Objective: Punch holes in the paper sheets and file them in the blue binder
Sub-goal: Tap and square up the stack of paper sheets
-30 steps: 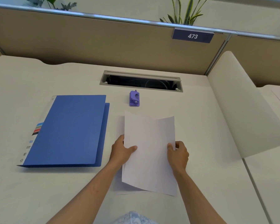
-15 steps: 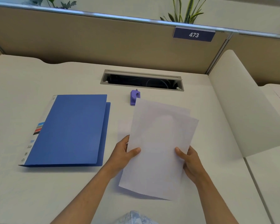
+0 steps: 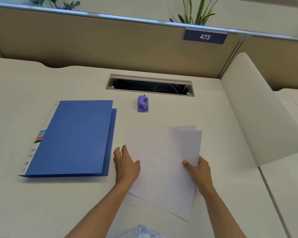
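Several white paper sheets [image 3: 163, 162] lie fanned out on the desk in front of me, the top one turned clockwise. My right hand [image 3: 199, 170] grips the right edge of the top sheet, thumb on top. My left hand [image 3: 126, 163] rests flat with spread fingers on the left edge of the sheets, holding nothing. The closed blue binder [image 3: 74, 138] lies to the left of the sheets. A small purple hole punch [image 3: 143, 103] stands behind the sheets, apart from them.
An open cable slot [image 3: 150, 85] is set in the white desk [image 3: 213, 114] behind the punch. A tan partition with a "473" sign [image 3: 205, 36] closes the back. A curved white divider panel [image 3: 258, 107] rises on the right.
The sheets were lifted and tilted up in both hands; now they lie lower, flat and fanned on the desk. My left hand has let go and spread on their left edge.
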Motion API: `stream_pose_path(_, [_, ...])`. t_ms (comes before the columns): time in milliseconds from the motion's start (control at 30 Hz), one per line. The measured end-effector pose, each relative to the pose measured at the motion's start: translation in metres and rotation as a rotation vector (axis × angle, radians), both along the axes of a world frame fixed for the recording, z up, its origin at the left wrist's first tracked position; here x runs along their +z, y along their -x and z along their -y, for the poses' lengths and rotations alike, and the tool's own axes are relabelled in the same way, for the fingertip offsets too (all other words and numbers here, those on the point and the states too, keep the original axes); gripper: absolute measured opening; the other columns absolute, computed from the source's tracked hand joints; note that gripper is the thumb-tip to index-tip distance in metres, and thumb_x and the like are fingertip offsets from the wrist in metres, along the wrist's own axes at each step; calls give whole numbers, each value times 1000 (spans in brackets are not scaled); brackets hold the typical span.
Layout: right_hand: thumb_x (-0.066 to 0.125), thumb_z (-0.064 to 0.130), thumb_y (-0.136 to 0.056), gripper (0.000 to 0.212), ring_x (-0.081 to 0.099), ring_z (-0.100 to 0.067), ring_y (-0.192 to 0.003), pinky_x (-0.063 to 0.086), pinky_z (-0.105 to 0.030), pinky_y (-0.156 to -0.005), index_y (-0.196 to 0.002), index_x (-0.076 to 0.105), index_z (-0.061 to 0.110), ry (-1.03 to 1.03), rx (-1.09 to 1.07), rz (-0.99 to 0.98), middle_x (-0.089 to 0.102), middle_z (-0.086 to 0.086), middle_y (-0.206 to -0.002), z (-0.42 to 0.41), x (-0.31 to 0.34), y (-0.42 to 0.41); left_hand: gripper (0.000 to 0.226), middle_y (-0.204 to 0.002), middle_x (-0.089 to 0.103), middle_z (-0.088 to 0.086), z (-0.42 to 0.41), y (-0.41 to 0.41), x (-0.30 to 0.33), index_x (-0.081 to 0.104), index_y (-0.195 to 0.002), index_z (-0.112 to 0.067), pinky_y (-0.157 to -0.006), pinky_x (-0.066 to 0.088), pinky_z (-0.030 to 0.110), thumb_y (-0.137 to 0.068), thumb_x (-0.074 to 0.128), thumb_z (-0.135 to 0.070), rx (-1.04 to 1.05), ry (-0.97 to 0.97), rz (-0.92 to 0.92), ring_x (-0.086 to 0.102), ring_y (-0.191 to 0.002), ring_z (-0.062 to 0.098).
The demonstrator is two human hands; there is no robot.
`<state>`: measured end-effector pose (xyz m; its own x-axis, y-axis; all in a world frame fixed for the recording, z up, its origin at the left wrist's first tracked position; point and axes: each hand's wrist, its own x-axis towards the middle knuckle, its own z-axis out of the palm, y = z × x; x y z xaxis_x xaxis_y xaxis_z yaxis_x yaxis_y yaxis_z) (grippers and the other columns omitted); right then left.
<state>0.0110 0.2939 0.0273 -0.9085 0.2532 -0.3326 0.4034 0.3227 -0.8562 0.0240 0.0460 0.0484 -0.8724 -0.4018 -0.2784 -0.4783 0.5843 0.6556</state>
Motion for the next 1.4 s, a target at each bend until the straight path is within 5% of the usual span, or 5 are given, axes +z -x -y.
stream_pose_path(367, [55, 12, -95, 13, 60, -33, -83, 41, -32, -69, -105, 57, 5, -446, 56, -30, 67, -12, -98, 40, 13, -3, 80, -144, 21, 13, -9, 7, 2, 25, -144, -11, -98, 45, 37, -81, 73, -5, -6, -23, -14, 38, -124, 29])
stream_pose_path(600, [60, 16, -95, 23, 64, -31, -98, 55, -43, -86, -117, 61, 12, -185, -8, -6, 67, -6, -108, 30, 13, 0, 93, -131, 44, 2, 6, 14, -5, 21, -149, -21, -87, 43, 31, -76, 77, -7, 99, -367, -38, 49, -113, 22])
stream_pose_path(867, [70, 18, -89, 19, 72, -14, -86, 59, -34, -74, -94, 67, 36, 100, 1, -5, 75, 10, -96, 21, 9, -3, 51, -122, 61, -2, 30, 18, -15, 47, -127, -26, -80, 53, 30, -84, 74, -27, 50, -745, -7, 62, -102, 14])
stream_pose_path(1100, [70, 22, -90, 16, 71, -10, -86, 55, -25, -67, -100, 67, 33, 105, -9, -49, 74, 12, -97, 24, 3, -7, 80, -129, 56, -8, 27, 10, -19, 33, -142, -36, -98, 50, 44, -79, 78, -15, -91, -747, -50, 57, -115, 18])
stream_pose_path(1400, [79, 24, -85, 28, 76, -20, -93, 62, -41, -79, -111, 71, 22, 395, -86, -77, 78, 3, -106, 18, 5, -4, 69, -124, 60, -12, 41, 12, 9, 37, -135, -30, -87, 54, 25, -80, 78, -22, -192, -758, -165, 62, -109, 6])
